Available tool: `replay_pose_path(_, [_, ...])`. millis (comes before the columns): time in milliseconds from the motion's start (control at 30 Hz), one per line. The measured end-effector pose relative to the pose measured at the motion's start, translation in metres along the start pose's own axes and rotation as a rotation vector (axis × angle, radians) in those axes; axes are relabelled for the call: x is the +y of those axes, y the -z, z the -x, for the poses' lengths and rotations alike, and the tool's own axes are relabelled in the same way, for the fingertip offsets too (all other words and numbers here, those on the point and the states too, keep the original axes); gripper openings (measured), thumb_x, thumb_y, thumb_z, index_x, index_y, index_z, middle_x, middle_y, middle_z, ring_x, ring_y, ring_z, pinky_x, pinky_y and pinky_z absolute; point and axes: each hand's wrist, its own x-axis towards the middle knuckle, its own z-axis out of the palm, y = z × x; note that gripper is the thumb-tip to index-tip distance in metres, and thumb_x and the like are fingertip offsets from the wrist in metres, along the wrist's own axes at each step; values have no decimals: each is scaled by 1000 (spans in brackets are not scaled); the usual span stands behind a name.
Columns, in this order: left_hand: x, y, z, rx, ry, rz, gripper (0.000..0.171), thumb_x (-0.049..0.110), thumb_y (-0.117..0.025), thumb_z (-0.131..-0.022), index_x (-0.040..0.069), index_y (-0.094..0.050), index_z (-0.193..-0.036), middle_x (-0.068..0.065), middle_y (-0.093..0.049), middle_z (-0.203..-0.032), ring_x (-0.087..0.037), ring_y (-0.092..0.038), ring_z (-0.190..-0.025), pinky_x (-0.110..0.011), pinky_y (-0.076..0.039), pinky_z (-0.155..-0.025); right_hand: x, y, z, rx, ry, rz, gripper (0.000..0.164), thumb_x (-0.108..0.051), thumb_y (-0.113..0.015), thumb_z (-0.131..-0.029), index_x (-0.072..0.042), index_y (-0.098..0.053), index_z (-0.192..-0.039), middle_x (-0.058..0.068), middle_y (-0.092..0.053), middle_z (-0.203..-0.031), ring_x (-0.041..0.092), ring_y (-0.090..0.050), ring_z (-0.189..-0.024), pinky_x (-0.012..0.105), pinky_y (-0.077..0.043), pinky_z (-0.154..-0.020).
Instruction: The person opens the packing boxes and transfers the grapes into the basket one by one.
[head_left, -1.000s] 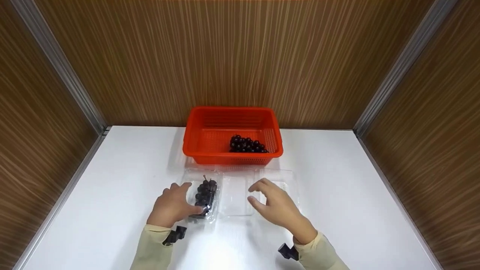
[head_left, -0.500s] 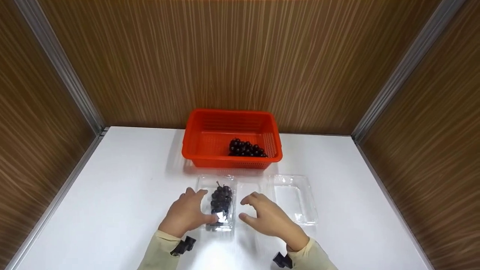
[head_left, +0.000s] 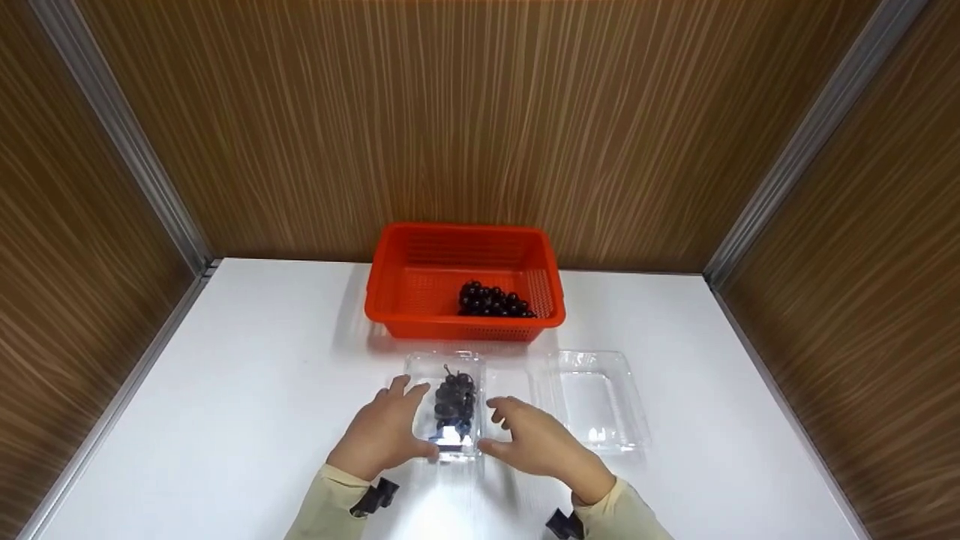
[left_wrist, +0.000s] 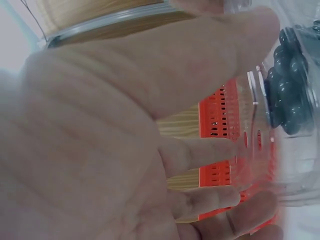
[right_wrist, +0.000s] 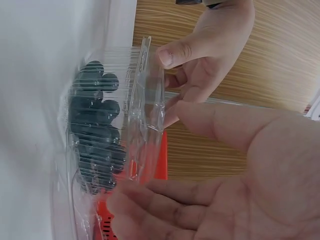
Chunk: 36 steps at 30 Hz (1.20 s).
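A clear box (head_left: 424,366) of dark grapes (head_left: 454,397) has shifted rightward along the table (head_left: 225,390), now between both hands, probably handy for either. The left hand (head_left: 381,430), spread, touches its edge; the right hand (head_left: 538,438), half spread beside it, grips nothing.

Brown wood-grain panels (head_left: 480,112) are enclosing the white counter (head_left: 225,420) behind and on both sides; grey metal strips (head_left: 129,139) are lining the rear corners.

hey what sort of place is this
Probably a fruit-packing booth: wood-grain panels on three sides of a white table, a red basket with dark grapes, and clear plastic boxes.
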Motion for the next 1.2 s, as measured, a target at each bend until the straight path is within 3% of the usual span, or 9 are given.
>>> replay_pose_path(133, [1, -3, -1, -12, -15, 10, 94, 34, -96, -67, 3, -55, -146, -28, -44, -153, -50, -56, -124, -61, -52, -97, 2, -4, -2, 5, -65, -72, 67, -39, -78, -90, 4, -57, -136, 12, -70, -109, 29, -68, -98, 47, -56, -83])
replay_pose_path(333, [3, -5, -3, -11, -34, 3, 92, 32, -96, -69, 3, -55, -146, -28, -42, -154, -52, -53, -128, -62, -51, -99, 1, -9, -3, -20, -134, -86, 89, -42, -84, -83, 9, -44, -144, 12, -68, -111, 26, -67, -89, 47, -56, -81])
replay_pose_path(467, [5, -6, -4, -14, -46, 2, 92, 31, -95, -71, 2, -54, -147, -30, -41, -155, -56, -48, -132, -63, -49, -102, 3, -9, -6, -23, -133, -95, 85, -37, -87, -80, 10, -47, -138, 10, -67, -99, 21, -62, -82, 42, -54, -76])
replay_pose_path(600, [5, -6, -4, -13, -61, -10, 93, 30, -96, -70, 3, -53, -148, -31, -40, -156, -57, -45, -135, -63, -49, -102, 6, -8, -8, -42, -146, -185, 81, -32, -89, -79, 9, -44, -133, 4, -59, -87, 13, -50, -71, 32, -46, -66])
replay_pose_path(733, [5, -6, -4, 10, -76, -37, 92, 31, -96, -69, 3, -56, -146, -31, -43, -153, -54, -46, -133, -61, -48, -103, 8, -8, -10, -63, -171, -260, 84, -30, -89, -79, 10, -40, -135, -1, -55, -84, 12, -46, -69, 28, -41, -64])
replay_pose_path(867, [5, -9, -5, 36, -84, -54, 90, 31, -97, -67, 1, -59, -142, -31, -47, -149, -49, -47, -131, -60, -47, -105, 10, -8, -10, -68, -169, -266, 84, -30, -89, -79, 10, -40, -135, -2, -54, -84, 11, -47, -70, 28, -41, -64])
replay_pose_path(1200, [8, -14, -4, 43, -74, -30, 91, 30, -97, -67, 0, -57, -142, -33, -44, -150, -49, -52, -127, -61, -51, -99, 14, -10, -11, -94, -147, -284, 52, -25, -88, -79, -3, -53, -110, -3, -55, -75, 11, -48, -66, 27, -40, -59])
